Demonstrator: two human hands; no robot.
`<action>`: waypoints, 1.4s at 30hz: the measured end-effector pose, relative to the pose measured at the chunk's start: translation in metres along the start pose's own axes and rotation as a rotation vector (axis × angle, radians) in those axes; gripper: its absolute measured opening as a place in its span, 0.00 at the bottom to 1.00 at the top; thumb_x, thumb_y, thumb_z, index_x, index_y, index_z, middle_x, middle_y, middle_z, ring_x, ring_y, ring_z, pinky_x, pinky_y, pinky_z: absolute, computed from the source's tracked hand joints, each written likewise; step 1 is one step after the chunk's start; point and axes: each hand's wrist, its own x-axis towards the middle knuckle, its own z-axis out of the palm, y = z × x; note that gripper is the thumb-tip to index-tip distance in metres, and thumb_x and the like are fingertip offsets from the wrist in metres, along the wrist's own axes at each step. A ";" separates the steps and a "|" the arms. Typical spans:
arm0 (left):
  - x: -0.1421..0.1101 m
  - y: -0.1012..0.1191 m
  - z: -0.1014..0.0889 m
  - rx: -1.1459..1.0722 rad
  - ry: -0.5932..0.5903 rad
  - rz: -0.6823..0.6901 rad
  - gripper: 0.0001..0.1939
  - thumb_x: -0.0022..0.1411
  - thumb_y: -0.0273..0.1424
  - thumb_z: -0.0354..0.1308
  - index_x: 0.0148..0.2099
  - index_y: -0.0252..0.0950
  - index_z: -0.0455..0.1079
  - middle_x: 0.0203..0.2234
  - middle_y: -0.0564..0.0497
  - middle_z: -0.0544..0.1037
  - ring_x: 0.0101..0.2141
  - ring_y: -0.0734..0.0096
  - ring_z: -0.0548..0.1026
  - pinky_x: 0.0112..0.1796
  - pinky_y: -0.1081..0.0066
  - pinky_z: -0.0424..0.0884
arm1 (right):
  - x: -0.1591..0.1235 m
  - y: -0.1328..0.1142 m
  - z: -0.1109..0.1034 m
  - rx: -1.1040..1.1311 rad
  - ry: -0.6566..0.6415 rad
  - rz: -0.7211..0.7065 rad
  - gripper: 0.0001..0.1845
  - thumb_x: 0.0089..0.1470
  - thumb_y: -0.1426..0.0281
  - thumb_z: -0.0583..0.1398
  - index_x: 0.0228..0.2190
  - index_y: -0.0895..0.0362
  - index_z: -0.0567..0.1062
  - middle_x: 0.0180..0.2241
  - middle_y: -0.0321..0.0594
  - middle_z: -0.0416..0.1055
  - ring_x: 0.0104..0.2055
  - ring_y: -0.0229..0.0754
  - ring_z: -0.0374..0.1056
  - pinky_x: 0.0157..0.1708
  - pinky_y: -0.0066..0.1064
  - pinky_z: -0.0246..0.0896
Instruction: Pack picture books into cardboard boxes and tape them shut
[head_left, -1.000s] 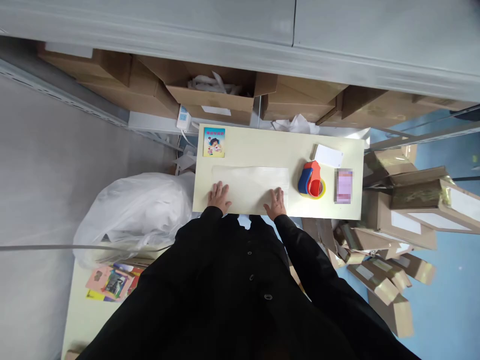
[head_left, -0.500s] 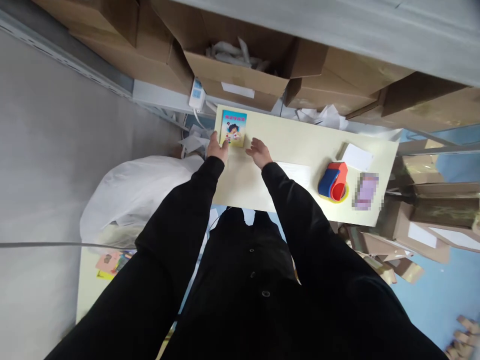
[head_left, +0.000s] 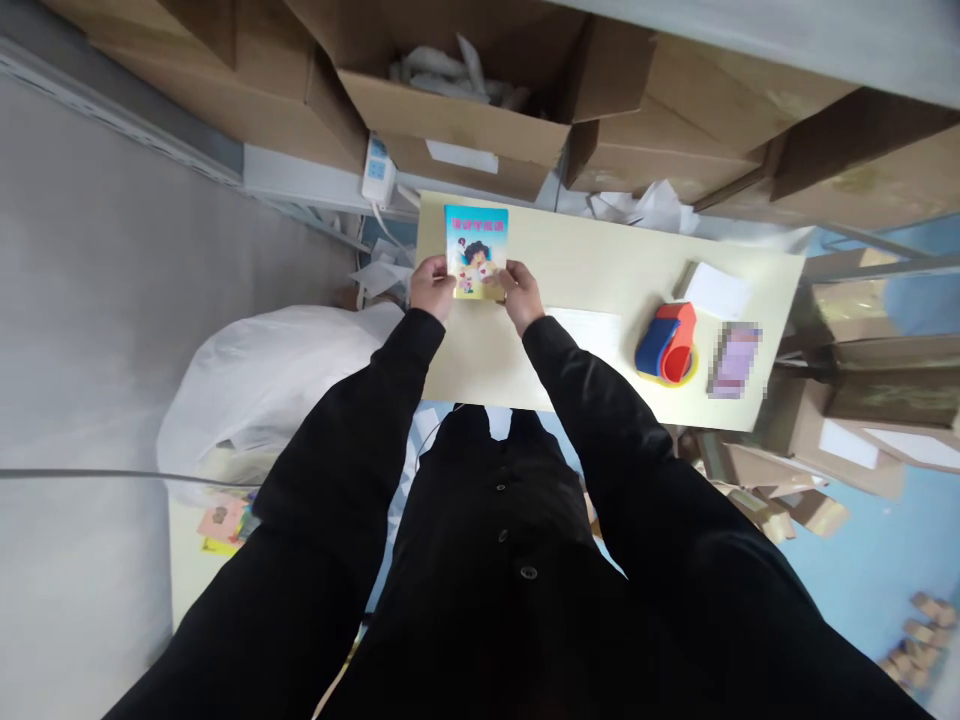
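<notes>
A small colourful children's book (head_left: 477,246) with a blue cover is held above the far left corner of the pale yellow table (head_left: 600,270). My left hand (head_left: 430,287) grips its lower left edge and my right hand (head_left: 519,293) grips its lower right edge, fingers curled on it. A flat pale mailer bag (head_left: 592,328) lies on the table just right of my right arm. Black sleeves cover both arms.
A red and blue tape dispenser (head_left: 666,346), a white pad (head_left: 714,290) and a blurred purple item (head_left: 736,358) sit at the table's right. Open cardboard boxes (head_left: 465,100) line the shelf behind. A white plastic sack (head_left: 255,380) stands left; small cartons (head_left: 847,440) pile right.
Both hands left the flat mailer bag, reached to the far left corner, and took hold of the children's book, which is now lifted slightly toward me.
</notes>
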 end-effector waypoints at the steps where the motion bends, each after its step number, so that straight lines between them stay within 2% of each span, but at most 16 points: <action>1: -0.014 0.005 0.005 -0.011 -0.022 0.005 0.17 0.47 0.23 0.52 0.41 0.37 0.70 0.31 0.53 0.75 0.32 0.73 0.73 0.34 0.71 0.72 | -0.016 -0.002 -0.012 0.021 -0.009 0.012 0.11 0.52 0.63 0.55 0.37 0.54 0.67 0.33 0.36 0.71 0.35 0.38 0.68 0.36 0.36 0.67; 3: -0.048 0.013 0.019 -0.043 -0.114 -0.015 0.18 0.47 0.22 0.52 0.42 0.35 0.70 0.34 0.52 0.76 0.35 0.72 0.74 0.35 0.72 0.72 | -0.054 0.001 -0.042 0.024 0.001 0.037 0.14 0.49 0.62 0.57 0.39 0.53 0.67 0.33 0.35 0.70 0.32 0.37 0.68 0.32 0.34 0.67; 6: -0.105 0.014 0.049 -0.029 -0.270 -0.058 0.16 0.47 0.22 0.54 0.41 0.33 0.71 0.35 0.49 0.77 0.34 0.71 0.75 0.36 0.71 0.73 | -0.108 0.021 -0.092 -0.063 0.126 0.088 0.15 0.45 0.62 0.60 0.36 0.55 0.71 0.33 0.37 0.71 0.29 0.37 0.68 0.30 0.33 0.67; 8: -0.139 0.009 0.071 0.042 -0.300 -0.118 0.16 0.48 0.21 0.55 0.42 0.33 0.72 0.33 0.49 0.77 0.32 0.73 0.74 0.37 0.71 0.73 | -0.137 0.039 -0.121 -0.121 0.184 0.145 0.16 0.43 0.62 0.60 0.35 0.56 0.73 0.32 0.38 0.72 0.28 0.38 0.68 0.30 0.34 0.68; 11: -0.176 -0.003 0.101 0.113 -0.303 -0.146 0.20 0.47 0.20 0.57 0.45 0.34 0.72 0.31 0.51 0.76 0.27 0.75 0.73 0.36 0.70 0.74 | -0.162 0.062 -0.155 -0.261 0.245 0.180 0.15 0.43 0.64 0.60 0.35 0.57 0.75 0.31 0.39 0.74 0.29 0.40 0.69 0.34 0.36 0.68; 14: -0.193 -0.013 0.124 0.223 -0.287 -0.122 0.26 0.47 0.19 0.58 0.51 0.36 0.70 0.31 0.52 0.75 0.26 0.75 0.72 0.37 0.68 0.74 | -0.170 0.075 -0.174 -0.386 0.306 0.191 0.13 0.43 0.66 0.61 0.34 0.57 0.77 0.30 0.40 0.76 0.32 0.42 0.71 0.39 0.36 0.68; 21: -0.188 -0.028 0.153 0.359 -0.279 -0.056 0.27 0.50 0.19 0.54 0.54 0.37 0.67 0.35 0.50 0.73 0.28 0.74 0.72 0.37 0.68 0.74 | -0.152 0.085 -0.185 -0.553 0.311 0.206 0.15 0.46 0.68 0.60 0.38 0.58 0.76 0.31 0.40 0.76 0.35 0.42 0.71 0.42 0.35 0.66; 23: -0.186 -0.028 0.156 0.421 -0.280 -0.009 0.28 0.49 0.18 0.53 0.54 0.36 0.66 0.38 0.47 0.72 0.33 0.70 0.73 0.41 0.66 0.73 | -0.149 0.087 -0.185 -0.573 0.285 0.197 0.15 0.47 0.68 0.58 0.40 0.57 0.75 0.32 0.41 0.75 0.36 0.43 0.70 0.44 0.37 0.65; 25: -0.188 -0.026 0.156 0.514 -0.272 0.075 0.29 0.49 0.18 0.54 0.55 0.35 0.66 0.43 0.43 0.70 0.41 0.61 0.72 0.47 0.60 0.70 | -0.151 0.089 -0.186 -0.595 0.292 0.158 0.18 0.47 0.68 0.59 0.42 0.57 0.73 0.39 0.45 0.72 0.43 0.47 0.69 0.48 0.41 0.63; 28: -0.197 -0.019 0.156 0.666 -0.318 0.265 0.29 0.51 0.22 0.55 0.58 0.36 0.63 0.52 0.39 0.64 0.53 0.51 0.64 0.54 0.55 0.63 | -0.162 0.091 -0.187 -0.589 0.397 0.058 0.29 0.46 0.68 0.60 0.51 0.61 0.66 0.53 0.56 0.60 0.58 0.54 0.57 0.57 0.47 0.53; 31: -0.207 -0.013 0.158 0.776 -0.464 0.361 0.30 0.53 0.22 0.54 0.59 0.40 0.61 0.58 0.41 0.60 0.57 0.49 0.58 0.54 0.52 0.61 | -0.171 0.094 -0.183 -0.489 0.400 0.049 0.40 0.44 0.69 0.61 0.58 0.61 0.56 0.60 0.59 0.48 0.64 0.57 0.45 0.61 0.51 0.45; 32: -0.209 -0.012 0.159 0.812 -0.498 0.364 0.30 0.53 0.22 0.53 0.59 0.41 0.60 0.58 0.42 0.60 0.58 0.49 0.57 0.54 0.52 0.61 | -0.172 0.094 -0.181 -0.439 0.377 0.071 0.43 0.43 0.69 0.61 0.59 0.61 0.52 0.61 0.59 0.47 0.64 0.57 0.46 0.60 0.51 0.46; 34: -0.212 -0.010 0.161 0.865 -0.526 0.351 0.31 0.53 0.21 0.53 0.60 0.42 0.59 0.59 0.42 0.58 0.58 0.49 0.56 0.54 0.52 0.61 | -0.169 0.094 -0.177 -0.333 0.362 0.134 0.48 0.42 0.68 0.62 0.61 0.59 0.47 0.61 0.58 0.46 0.58 0.55 0.56 0.56 0.49 0.54; 36: -0.212 -0.010 0.162 0.887 -0.533 0.344 0.32 0.54 0.21 0.53 0.61 0.41 0.58 0.60 0.42 0.58 0.59 0.49 0.55 0.53 0.53 0.62 | -0.161 0.093 -0.175 -0.258 0.387 0.212 0.51 0.40 0.66 0.63 0.61 0.58 0.46 0.59 0.59 0.51 0.49 0.50 0.66 0.50 0.45 0.62; 39: -0.211 -0.009 0.161 0.896 -0.547 0.350 0.31 0.54 0.22 0.53 0.61 0.40 0.58 0.60 0.41 0.58 0.58 0.48 0.55 0.52 0.52 0.63 | -0.148 0.090 -0.181 -0.254 0.361 0.318 0.47 0.36 0.65 0.66 0.58 0.60 0.56 0.47 0.51 0.67 0.40 0.45 0.69 0.44 0.41 0.65; 42: -0.208 -0.010 0.158 0.901 -0.551 0.359 0.31 0.53 0.22 0.54 0.61 0.38 0.59 0.59 0.40 0.58 0.58 0.47 0.56 0.51 0.52 0.64 | -0.141 0.087 -0.189 -0.322 0.292 0.308 0.31 0.34 0.63 0.66 0.43 0.58 0.70 0.35 0.41 0.71 0.37 0.44 0.68 0.43 0.40 0.65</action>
